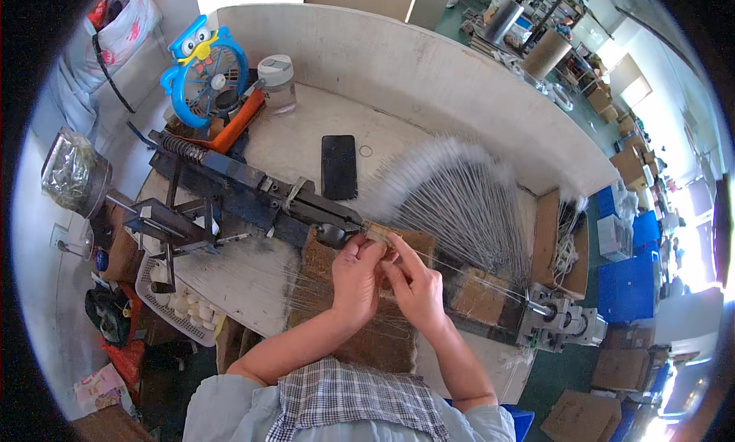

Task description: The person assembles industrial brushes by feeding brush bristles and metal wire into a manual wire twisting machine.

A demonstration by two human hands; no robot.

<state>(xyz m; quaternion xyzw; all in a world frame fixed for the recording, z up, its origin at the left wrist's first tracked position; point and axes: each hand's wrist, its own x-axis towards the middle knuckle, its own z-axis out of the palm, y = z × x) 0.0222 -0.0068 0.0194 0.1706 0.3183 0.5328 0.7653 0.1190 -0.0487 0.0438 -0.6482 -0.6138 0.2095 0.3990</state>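
Note:
Both hands meet at the front end of a long dark metal bar machine [264,185], beside a small tan block [377,231]. My left hand [358,270] is closed, its thumb and fingers pinched together close to the block. My right hand [413,281] pinches just beside it, fingertips almost touching the left ones. What lies between the fingertips is too small and hidden to name. Thin pale wires [490,285] run from near my right hand to a metal spindle unit [563,319] at the right. Under my hands lies a worn brown pad [390,331].
Behind my right hand spreads a fan of thin wire brushes [467,197] with fuzzy white ends. A black phone [339,166], blue toy-shaped fan [207,75] and clear jar [277,82] stand farther back. A basket of white pieces [176,304] sits left; a cardboard box [545,243] right.

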